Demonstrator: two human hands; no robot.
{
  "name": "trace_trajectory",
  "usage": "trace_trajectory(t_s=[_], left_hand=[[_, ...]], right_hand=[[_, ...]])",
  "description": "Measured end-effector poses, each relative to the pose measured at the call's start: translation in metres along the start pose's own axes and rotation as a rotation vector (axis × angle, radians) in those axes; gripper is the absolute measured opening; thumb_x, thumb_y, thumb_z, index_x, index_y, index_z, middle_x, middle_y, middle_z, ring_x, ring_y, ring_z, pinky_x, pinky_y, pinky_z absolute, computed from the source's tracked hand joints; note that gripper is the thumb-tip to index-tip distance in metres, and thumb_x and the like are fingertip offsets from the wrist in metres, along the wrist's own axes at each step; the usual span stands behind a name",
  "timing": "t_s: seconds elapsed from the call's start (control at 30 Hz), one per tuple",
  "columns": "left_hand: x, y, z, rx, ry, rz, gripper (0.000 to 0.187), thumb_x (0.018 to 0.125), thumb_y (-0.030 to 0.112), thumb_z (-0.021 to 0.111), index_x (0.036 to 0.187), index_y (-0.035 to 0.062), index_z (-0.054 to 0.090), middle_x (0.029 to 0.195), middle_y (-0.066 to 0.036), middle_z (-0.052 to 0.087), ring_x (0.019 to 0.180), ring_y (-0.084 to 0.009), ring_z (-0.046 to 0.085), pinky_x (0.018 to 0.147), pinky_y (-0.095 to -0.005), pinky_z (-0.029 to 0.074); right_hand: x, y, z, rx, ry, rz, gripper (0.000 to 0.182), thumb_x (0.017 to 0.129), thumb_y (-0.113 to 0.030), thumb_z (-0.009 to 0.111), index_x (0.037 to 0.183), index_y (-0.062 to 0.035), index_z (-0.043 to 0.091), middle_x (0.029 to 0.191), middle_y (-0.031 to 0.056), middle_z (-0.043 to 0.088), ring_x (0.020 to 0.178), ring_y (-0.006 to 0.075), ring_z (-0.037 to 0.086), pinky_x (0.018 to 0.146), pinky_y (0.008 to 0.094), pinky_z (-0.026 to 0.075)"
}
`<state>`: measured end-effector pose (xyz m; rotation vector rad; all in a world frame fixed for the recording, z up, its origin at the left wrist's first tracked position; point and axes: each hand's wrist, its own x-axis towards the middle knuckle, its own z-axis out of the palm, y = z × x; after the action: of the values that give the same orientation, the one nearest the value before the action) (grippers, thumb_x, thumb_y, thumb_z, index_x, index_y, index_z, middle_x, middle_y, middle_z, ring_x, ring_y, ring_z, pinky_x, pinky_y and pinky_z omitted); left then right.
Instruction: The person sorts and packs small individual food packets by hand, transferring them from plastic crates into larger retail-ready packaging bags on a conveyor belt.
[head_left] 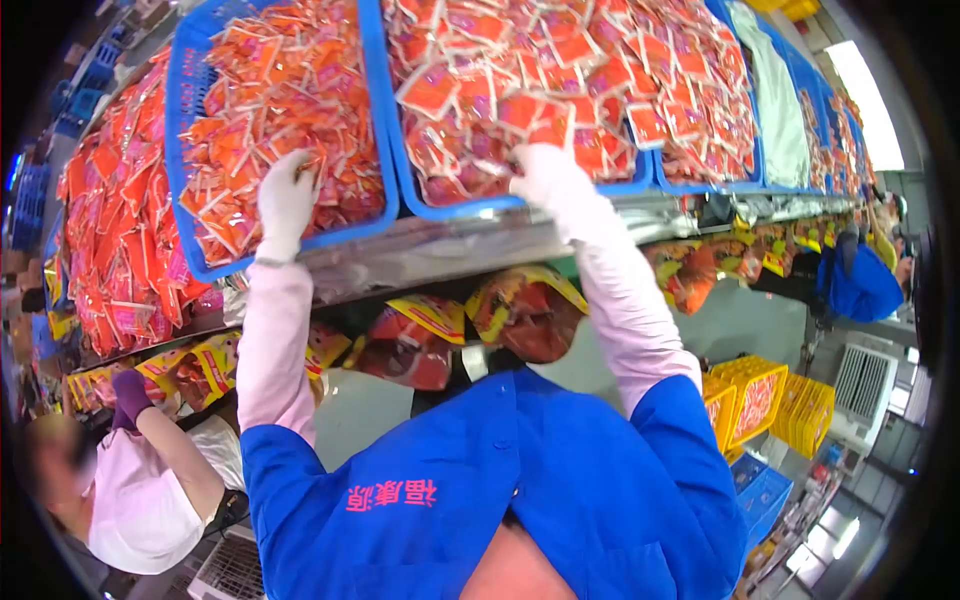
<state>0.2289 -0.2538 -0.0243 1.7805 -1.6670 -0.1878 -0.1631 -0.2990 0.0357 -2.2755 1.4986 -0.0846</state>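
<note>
Blue shirt (600, 480), packets (290, 90) under left hand (286, 203)

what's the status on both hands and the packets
Left hand at packets in one basket. Right hand at packets in next basket. Grip unclear, both. Nothing seen blocking either.

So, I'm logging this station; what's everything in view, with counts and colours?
Packets: too many to count, red, in baskets and heaped left
Baskets: at least three, blue, ahead
Cloth: one, pale green, upper right
Bags: many, yellow and red, baskets' near side
Crates: several, yellow and blue, lower right
Co-workers: at least two, white and blue clothes, left and right
Background clutter: uncountable, mixed colours, edges
Uniform: one, blue, bottom centre
Left hand: one, white-gloved, at left basket
Right hand: one, white-gloved, at next basket
</note>
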Motion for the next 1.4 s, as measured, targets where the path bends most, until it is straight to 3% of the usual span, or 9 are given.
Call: trace_trajectory(t_s=[0.1,0.17,0.43,0.8,0.87,0.97,1.1,1.33,1.4], left_hand=[[-0.064,0.152,-0.069,-0.645,-0.476,-0.273,0.016,0.084,-0.005,0.059,0.095,0.0032,0.068,0.087,-0.002,0.066,0.081,-0.0101,0.063,0.07,-0.0261,0.052],[-0.121,0.2,-0.045,-0.766,-0.557,0.189,0.015,0.082,0.001,0.065,0.095,0.007,0.069,0.093,-0.007,0.068,0.083,-0.0187,0.066,0.072,-0.0324,0.054],[-0.233,0.195,0.023,0.267,-0.672,0.608,0.024,0.082,0.023,0.064,0.096,0.0038,0.071,0.094,-0.011,0.068,0.092,-0.0276,0.065,0.109,-0.0447,0.041],[-0.187,0.166,-0.022,0.125,-0.725,0.617,0.005,0.073,0.015,0.063,0.07,0.0114,0.064,0.074,-0.007,0.063,0.079,-0.026,0.064,0.082,-0.039,0.05],[-0.136,0.158,-0.051,-0.336,-0.563,0.393,0.002,0.073,0.012,0.067,0.072,0.0116,0.065,0.074,-0.007,0.064,0.076,-0.0271,0.063,0.072,-0.0408,0.05],[-0.04,0.09,-0.057,0.085,-0.167,0.186,0.008,0.08,0.011,0.064,0.087,0.0079,0.068,0.083,-0.012,0.066,0.081,-0.0328,0.065,0.072,-0.0432,0.051],[0.049,-0.045,0.018,0.622,-0.086,0.026,0.044,0.084,0.038,0.071,0.118,0.0105,0.064,0.116,-0.013,0.067,0.114,-0.0327,0.059,0.099,-0.0489,0.043],[0.018,-0.018,-0.012,0.106,-0.175,-0.28,0.024,0.088,0.019,0.058,0.102,0.004,0.07,0.086,-0.013,0.072,0.08,-0.0217,0.07,0.069,-0.0366,0.054],[-0.004,0.034,-0.046,-0.102,-0.264,-0.216,0.02,0.087,0.006,0.056,0.1,-0.0002,0.069,0.085,-0.009,0.071,0.082,-0.0148,0.068,0.071,-0.0295,0.052]], right_hand=[[-0.066,0.001,-0.051,0.534,-0.141,-0.043,0.037,0.09,-0.03,0.063,0.109,0.0012,0.069,0.088,0.0129,0.069,0.079,0.0198,0.065,0.072,0.0341,0.048],[-0.112,-0.014,-0.051,0.919,-0.208,0.041,0.027,0.099,-0.026,0.063,0.111,-0.0025,0.069,0.097,0.0007,0.072,0.086,0.0112,0.064,0.078,0.0281,0.051],[-0.162,-0.081,0.05,-0.283,-0.738,-0.247,0.026,0.088,-0.02,0.061,0.106,-0.0036,0.071,0.096,0.0167,0.075,0.088,0.0317,0.074,0.076,0.0433,0.058],[-0.08,-0.081,0.267,-0.013,-0.727,-0.161,0.027,0.089,-0.027,0.057,0.099,-0.0142,0.078,0.103,0.0166,0.074,0.095,0.0304,0.072,0.086,0.0425,0.056],[-0.08,-0.126,0.04,0.069,-0.793,-0.3,0.024,0.084,-0.027,0.062,0.096,-0.0137,0.078,0.095,0.0179,0.073,0.09,0.0325,0.072,0.084,0.0435,0.056],[-0.048,-0.073,-0.021,0.115,0.044,-0.31,0.017,0.078,-0.021,0.066,0.084,-0.0061,0.071,0.078,0.0158,0.067,0.079,0.0365,0.067,0.075,0.0457,0.055],[0.038,0.017,0.015,-0.539,0.193,0.314,0.068,0.086,-0.02,0.069,0.147,-0.0037,0.042,0.138,0.0306,0.048,0.107,0.04,0.063,0.083,0.0451,0.057],[0.012,0.07,0.014,-0.348,0.349,0.052,0.022,0.09,-0.019,0.061,0.105,-0.0049,0.07,0.082,0.0132,0.072,0.077,0.0247,0.072,0.064,0.0386,0.055],[-0.019,0.068,-0.018,0.448,0.441,0.209,0.025,0.085,-0.018,0.062,0.102,-0.0019,0.071,0.082,0.0165,0.071,0.074,0.0252,0.07,0.069,0.0392,0.053]])
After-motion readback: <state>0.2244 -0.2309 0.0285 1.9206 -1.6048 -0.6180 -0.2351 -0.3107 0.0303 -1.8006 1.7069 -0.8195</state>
